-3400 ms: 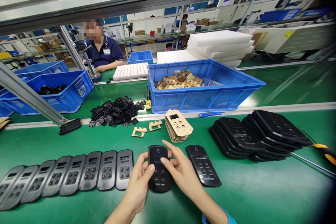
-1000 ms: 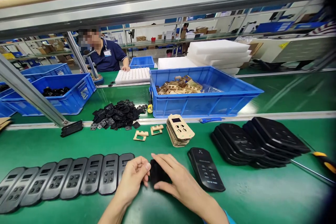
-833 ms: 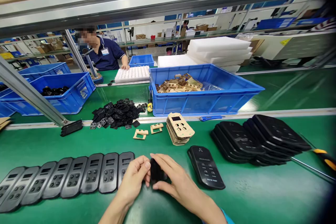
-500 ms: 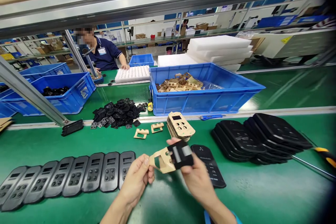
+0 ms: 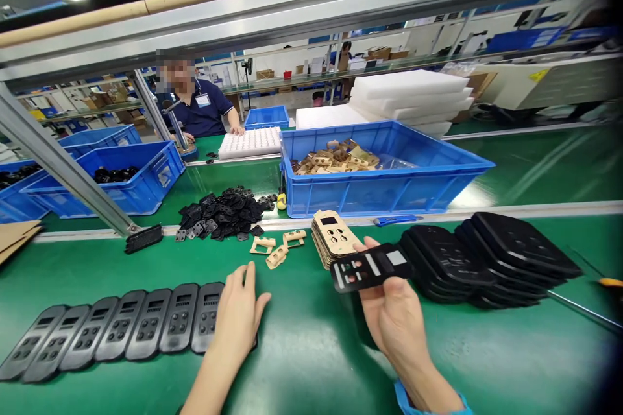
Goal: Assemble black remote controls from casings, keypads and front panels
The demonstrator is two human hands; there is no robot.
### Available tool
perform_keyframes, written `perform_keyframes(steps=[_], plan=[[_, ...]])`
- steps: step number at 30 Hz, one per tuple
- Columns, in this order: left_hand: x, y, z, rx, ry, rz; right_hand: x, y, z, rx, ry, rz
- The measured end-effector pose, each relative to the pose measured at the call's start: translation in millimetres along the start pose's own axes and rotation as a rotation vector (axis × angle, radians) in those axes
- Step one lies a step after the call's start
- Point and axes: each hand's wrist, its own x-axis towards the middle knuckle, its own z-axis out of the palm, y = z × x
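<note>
My right hand [image 5: 395, 308] holds a thin black keypad overlay [image 5: 370, 267] flat above the green belt, its underside with white patches facing up. My left hand [image 5: 237, 310] lies open, fingers stretched, on the right end of a row of several grey remote panels [image 5: 121, 332]. A tan backing piece [image 5: 276, 256] lies on the belt beside two others [image 5: 263, 245]. A stack of tan backed overlays [image 5: 332, 238] stands just left of the held overlay. Black remote covers [image 5: 487, 256] are piled to its right.
A blue bin [image 5: 384, 172] with tan scraps stands behind the stack. A heap of black rubber pads [image 5: 221, 211] lies left of it. More blue bins [image 5: 121, 175] at far left. A metal frame post [image 5: 68, 172] crosses the left. A co-worker [image 5: 197, 107] sits across by a white tray [image 5: 250, 141]. A screwdriver [image 5: 591, 301] lies at right.
The tan backing has come off the black overlay and now lies on the belt. My right hand has carried the overlay to the right; my left hand has dropped onto the grey panel row.
</note>
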Motion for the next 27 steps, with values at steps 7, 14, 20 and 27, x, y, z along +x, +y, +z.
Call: perform_keyframes(steps=[7,14,20,27], plan=[[-19,11,8.7,0.589,-0.159,0.028,-2,18,-7,-0.075,-0.085,0.014],[-19,17,7.1,-0.082,-0.198,-0.04,-22,22,-7,-0.098,-0.254,0.248],[-20,19,10.2,-0.89,-0.216,-0.15,-34,13,11,0.01,-0.281,0.461],[-18,25,13.3,-1.543,-0.352,-0.402,-31,14,11,0.108,-0.259,0.533]])
